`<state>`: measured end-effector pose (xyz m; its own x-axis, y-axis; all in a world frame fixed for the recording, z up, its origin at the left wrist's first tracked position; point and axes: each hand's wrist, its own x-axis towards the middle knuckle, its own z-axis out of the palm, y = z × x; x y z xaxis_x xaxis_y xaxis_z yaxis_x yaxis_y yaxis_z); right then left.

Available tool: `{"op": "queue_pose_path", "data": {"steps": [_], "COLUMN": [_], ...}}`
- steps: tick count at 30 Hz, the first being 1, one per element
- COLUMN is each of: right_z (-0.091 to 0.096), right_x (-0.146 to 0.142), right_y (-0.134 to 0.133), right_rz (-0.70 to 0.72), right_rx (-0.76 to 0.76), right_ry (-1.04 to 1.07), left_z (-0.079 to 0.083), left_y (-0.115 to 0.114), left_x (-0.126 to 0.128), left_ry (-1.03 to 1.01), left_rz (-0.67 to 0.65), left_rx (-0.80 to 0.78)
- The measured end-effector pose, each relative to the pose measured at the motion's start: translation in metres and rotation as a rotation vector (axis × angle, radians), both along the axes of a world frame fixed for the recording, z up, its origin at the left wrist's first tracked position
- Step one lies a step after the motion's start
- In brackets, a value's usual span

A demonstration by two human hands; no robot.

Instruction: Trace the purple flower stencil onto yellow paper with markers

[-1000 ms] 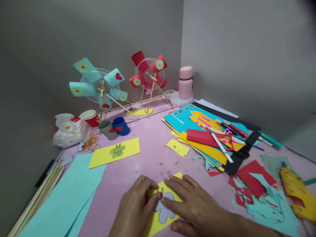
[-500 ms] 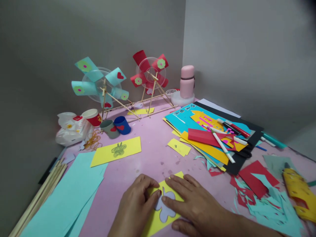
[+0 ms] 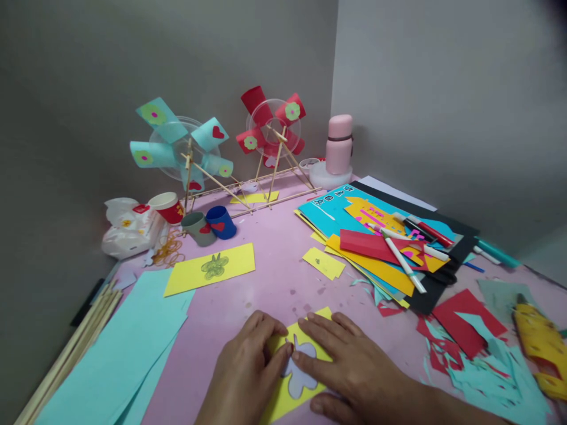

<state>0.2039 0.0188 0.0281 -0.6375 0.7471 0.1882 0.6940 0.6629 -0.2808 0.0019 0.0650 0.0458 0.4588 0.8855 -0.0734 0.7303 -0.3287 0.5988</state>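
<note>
A pale lilac flower-shaped paper cutout (image 3: 301, 373) lies on a yellow paper piece (image 3: 283, 396) at the near edge of the pink table (image 3: 274, 260). My left hand (image 3: 248, 372) rests on the yellow paper's left side, its fingers curled with the thumb tip touching the cutout. My right hand (image 3: 349, 366) lies flat on the right side, fingers stretched out and pressing the paper and the cutout's edge.
Two paper windmills on stick frames, cyan (image 3: 183, 153) and red (image 3: 272, 130), stand at the back beside a pink bottle (image 3: 339, 144). Small cups (image 3: 208, 224), a yellow strip with a drawn flower (image 3: 212, 268), cyan sheets (image 3: 115, 348), wooden sticks (image 3: 71, 354), stacked coloured paper with markers (image 3: 390, 248), scraps and a yellow glue gun (image 3: 540, 348) surround the hands.
Both hands stay on the yellow paper and cutout with almost no movement; the view has shifted slightly.
</note>
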Motion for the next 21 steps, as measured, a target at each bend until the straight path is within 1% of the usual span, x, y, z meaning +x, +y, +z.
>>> {"op": "queue_pose_path", "data": {"steps": [14,21], "right_z": [-0.0017,-0.0009], "right_x": [0.0006,0.0003], "right_y": [-0.0007,-0.0011], "right_rz": [-0.003,-0.009], "right_rx": [-0.039,-0.041], "right_ry": [0.007,0.008], "left_z": [0.0032,0.0033], "left_y": [-0.0006,-0.0009], "left_x": [0.0,0.001], "left_ry": [-0.04,-0.031], "left_rz": [-0.02,-0.019], "left_rx": [0.0,0.027]}}
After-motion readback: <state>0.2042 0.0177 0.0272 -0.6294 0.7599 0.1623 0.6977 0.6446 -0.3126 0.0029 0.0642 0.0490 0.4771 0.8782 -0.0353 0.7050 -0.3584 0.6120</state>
